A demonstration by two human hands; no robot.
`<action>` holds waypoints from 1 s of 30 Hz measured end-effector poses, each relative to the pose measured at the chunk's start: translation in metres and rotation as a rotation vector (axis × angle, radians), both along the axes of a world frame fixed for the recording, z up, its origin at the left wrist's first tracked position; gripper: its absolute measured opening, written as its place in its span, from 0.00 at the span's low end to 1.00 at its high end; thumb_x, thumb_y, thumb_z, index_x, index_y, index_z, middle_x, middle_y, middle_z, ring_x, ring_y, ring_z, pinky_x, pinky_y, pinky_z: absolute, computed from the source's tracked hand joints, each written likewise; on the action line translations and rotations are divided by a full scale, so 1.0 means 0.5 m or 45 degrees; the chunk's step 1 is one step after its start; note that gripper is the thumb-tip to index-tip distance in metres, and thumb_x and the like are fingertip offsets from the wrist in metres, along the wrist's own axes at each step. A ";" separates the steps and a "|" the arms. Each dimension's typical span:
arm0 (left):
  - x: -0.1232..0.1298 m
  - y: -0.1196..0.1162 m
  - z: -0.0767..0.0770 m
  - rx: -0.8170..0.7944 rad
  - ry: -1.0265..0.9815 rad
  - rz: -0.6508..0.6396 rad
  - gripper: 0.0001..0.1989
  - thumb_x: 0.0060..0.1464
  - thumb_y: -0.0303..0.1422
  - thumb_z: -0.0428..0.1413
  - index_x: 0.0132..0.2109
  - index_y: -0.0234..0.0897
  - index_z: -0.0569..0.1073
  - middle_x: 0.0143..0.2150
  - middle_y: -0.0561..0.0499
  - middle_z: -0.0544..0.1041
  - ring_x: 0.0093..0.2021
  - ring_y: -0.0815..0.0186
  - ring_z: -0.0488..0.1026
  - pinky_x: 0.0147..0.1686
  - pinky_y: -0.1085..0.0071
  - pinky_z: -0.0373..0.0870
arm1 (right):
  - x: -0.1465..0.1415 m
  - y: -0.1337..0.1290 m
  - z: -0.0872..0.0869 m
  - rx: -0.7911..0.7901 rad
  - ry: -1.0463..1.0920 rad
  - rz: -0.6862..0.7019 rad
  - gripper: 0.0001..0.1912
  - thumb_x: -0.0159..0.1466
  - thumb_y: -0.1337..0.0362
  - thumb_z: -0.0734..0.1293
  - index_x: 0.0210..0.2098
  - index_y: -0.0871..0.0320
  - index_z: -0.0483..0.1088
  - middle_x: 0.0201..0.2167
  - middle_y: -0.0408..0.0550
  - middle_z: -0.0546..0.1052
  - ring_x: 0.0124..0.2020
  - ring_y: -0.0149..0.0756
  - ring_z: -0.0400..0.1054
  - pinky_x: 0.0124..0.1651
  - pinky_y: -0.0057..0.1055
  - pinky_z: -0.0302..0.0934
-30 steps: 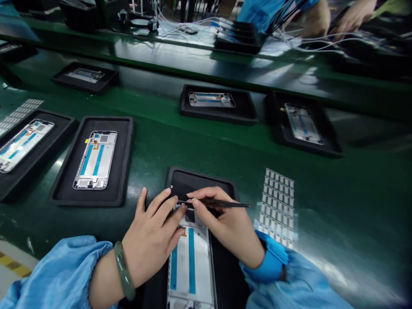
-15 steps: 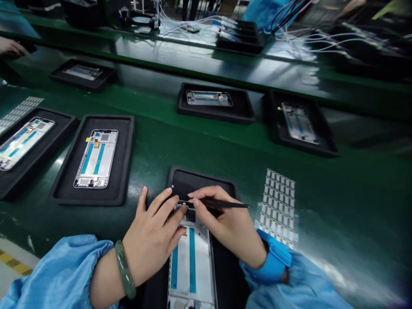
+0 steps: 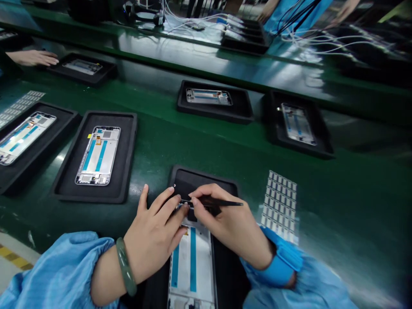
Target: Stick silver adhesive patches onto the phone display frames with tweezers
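Note:
A silver phone frame with blue strips lies in a black foam tray in front of me. My left hand rests over the frame's top left, fingers spread, with the index fingertip at its top edge. Black tweezers are pinched between the thumb and fingers of my right hand. Their tip points left at the frame's top edge, close by my left fingertips. What lies right at the tip is too small to make out.
Further trays with phone frames stand to the left, at the back and at the back right. A sheet of small parts lies on the green bench right of my hand. A co-worker's hand touches the far left tray.
A co-worker's hand has come in from the left to the far tray. My hands stay at the frame's top edge; the tweezers have tilted or shifted very slightly.

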State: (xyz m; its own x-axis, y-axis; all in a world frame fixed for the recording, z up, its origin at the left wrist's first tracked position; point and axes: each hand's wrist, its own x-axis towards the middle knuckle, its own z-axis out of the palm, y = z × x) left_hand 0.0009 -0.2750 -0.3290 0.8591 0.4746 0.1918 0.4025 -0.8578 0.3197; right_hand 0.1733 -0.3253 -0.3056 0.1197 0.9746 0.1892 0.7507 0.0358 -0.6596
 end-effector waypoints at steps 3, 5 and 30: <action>-0.001 0.000 0.001 0.001 -0.024 0.010 0.16 0.63 0.34 0.45 0.54 0.36 0.68 0.55 0.45 0.70 0.61 0.56 0.59 0.62 0.42 0.40 | -0.016 0.004 0.008 0.047 -0.204 0.083 0.05 0.61 0.71 0.60 0.35 0.56 0.64 0.29 0.45 0.73 0.31 0.35 0.70 0.33 0.31 0.65; -0.002 0.001 0.002 -0.012 -0.025 0.015 0.16 0.63 0.35 0.46 0.54 0.36 0.68 0.56 0.45 0.70 0.61 0.57 0.59 0.63 0.43 0.39 | -0.019 0.005 0.008 0.055 -0.230 0.109 0.06 0.61 0.72 0.59 0.35 0.56 0.65 0.29 0.46 0.73 0.32 0.36 0.70 0.35 0.32 0.65; -0.007 0.004 0.009 -0.025 0.048 -0.027 0.17 0.62 0.31 0.47 0.57 0.38 0.67 0.56 0.45 0.68 0.62 0.56 0.56 0.62 0.45 0.44 | 0.013 -0.018 -0.041 -0.070 0.488 -0.175 0.06 0.62 0.62 0.65 0.37 0.56 0.69 0.35 0.48 0.76 0.36 0.37 0.73 0.37 0.32 0.70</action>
